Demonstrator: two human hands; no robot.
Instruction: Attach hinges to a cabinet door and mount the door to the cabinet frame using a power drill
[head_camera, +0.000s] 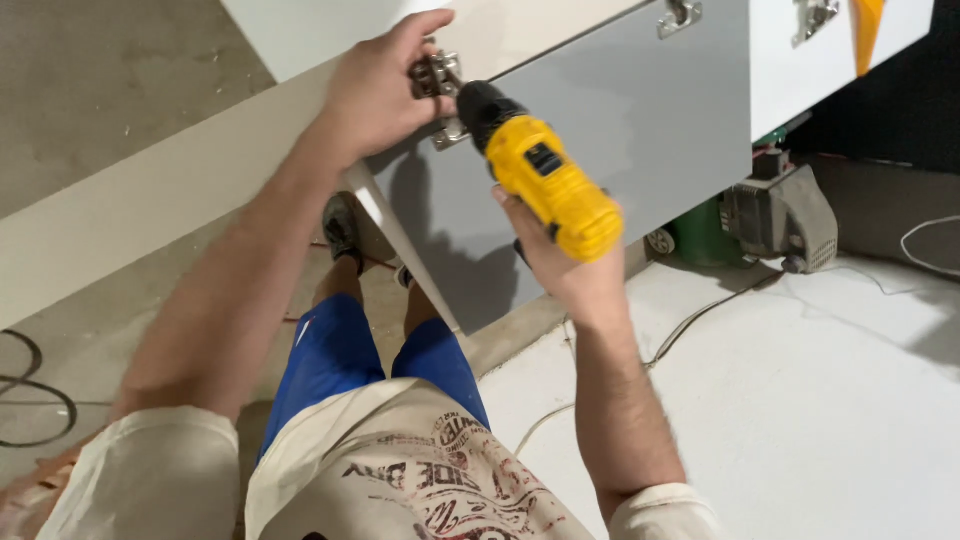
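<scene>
Drill (545, 180) in right grip (560, 262); left hand (375, 95) clasps half-hidden hinge (440, 85).

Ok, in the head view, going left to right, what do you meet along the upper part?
Left hand → metal hinge → yellow drill → second hinge → grey machine on the floor.

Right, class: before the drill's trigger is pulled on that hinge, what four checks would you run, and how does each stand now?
1. Left hand steadies the metal hinge: ok.
2. Right hand grips the yellow cordless drill: ok.
3. Drill nose meets the hinge: ok.
4. Bit seated in the screw head: cannot tell, hidden.
5. Left fingers clear of the bit: not ok, very close.
</scene>
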